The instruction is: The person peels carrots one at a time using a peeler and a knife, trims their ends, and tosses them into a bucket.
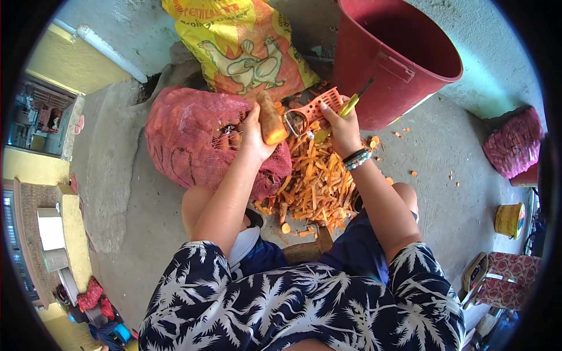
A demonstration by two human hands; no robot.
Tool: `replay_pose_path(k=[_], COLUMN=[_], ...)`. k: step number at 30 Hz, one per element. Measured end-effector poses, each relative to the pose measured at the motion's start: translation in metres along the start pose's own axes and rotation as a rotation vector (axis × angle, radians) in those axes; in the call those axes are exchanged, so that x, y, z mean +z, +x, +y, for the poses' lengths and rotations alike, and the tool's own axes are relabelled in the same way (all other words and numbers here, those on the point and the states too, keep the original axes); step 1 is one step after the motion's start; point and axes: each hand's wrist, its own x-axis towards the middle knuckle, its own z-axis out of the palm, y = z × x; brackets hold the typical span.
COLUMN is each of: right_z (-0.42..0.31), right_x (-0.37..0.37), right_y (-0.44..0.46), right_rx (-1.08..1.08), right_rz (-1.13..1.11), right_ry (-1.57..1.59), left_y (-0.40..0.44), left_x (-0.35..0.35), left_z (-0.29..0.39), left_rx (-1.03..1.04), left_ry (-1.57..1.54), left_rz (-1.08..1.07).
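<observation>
My left hand [256, 136] is wrapped round a thick carrot [271, 121], its lower end bright orange and its upper part brownish. In my right hand [345, 130] is an orange peeler [319, 110] with a perforated handle, its metal head close beside the carrot. The same hand also grips a knife [350, 105] with a yellow-green handle, its dark blade pointing up and away. Below both hands lies a heap of orange peelings [319, 184] on the floor. A red mesh sack [187, 131] full of carrots rests by my left forearm, torn open near the hand.
A large red bin [374, 76] stands beyond my right hand. Behind the mesh sack is a yellow printed sack [246, 52]. Carrot pieces [374, 141] lie scattered on the concrete floor [445, 216]. Further right are a purple mesh sack [515, 143] and a yellow bucket [509, 220].
</observation>
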Motion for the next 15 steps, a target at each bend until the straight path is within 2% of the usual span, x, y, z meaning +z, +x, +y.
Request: replay_pose_path(k=[5, 7, 8, 9, 11, 13, 15], right_z=[-0.014, -0.016, -0.015, -0.023, -0.026, -0.018, -0.034], right_x=[0.014, 0.016, 0.011, 0.015, -0.011, -0.048, -0.056], right_y=[-0.002, -0.001, 0.005, 0.005, 0.033, 0.068, 0.069], right_rx=[-0.047, -0.088, -0.111, -0.063, -0.185, -0.491, -0.274], right_rz=[-0.121, -0.278, -0.317, -0.288, -0.124, 0.265, 0.528], right_ry=[-0.188, -0.331, -0.35, -0.242, -0.337, -0.622, -0.365], left_y=[-0.007, -0.017, -0.021, -0.022, -0.036, -0.04, -0.046], left_x=[0.007, 0.019, 0.021, 0.012, 0.017, 0.008, 0.003], left_z=[-0.005, -0.008, -0.011, -0.012, -0.012, -0.015, -0.006], left_rx=[-0.087, -0.147, -0.177, -0.265, -0.374, -0.38, -0.425], left_ry=[0.159, 0.172, 0.218, 0.279, 0.377, 0.328, 0.245], left_rz=[-0.009, 0.003, -0.023, -0.125, -0.132, -0.124, -0.263])
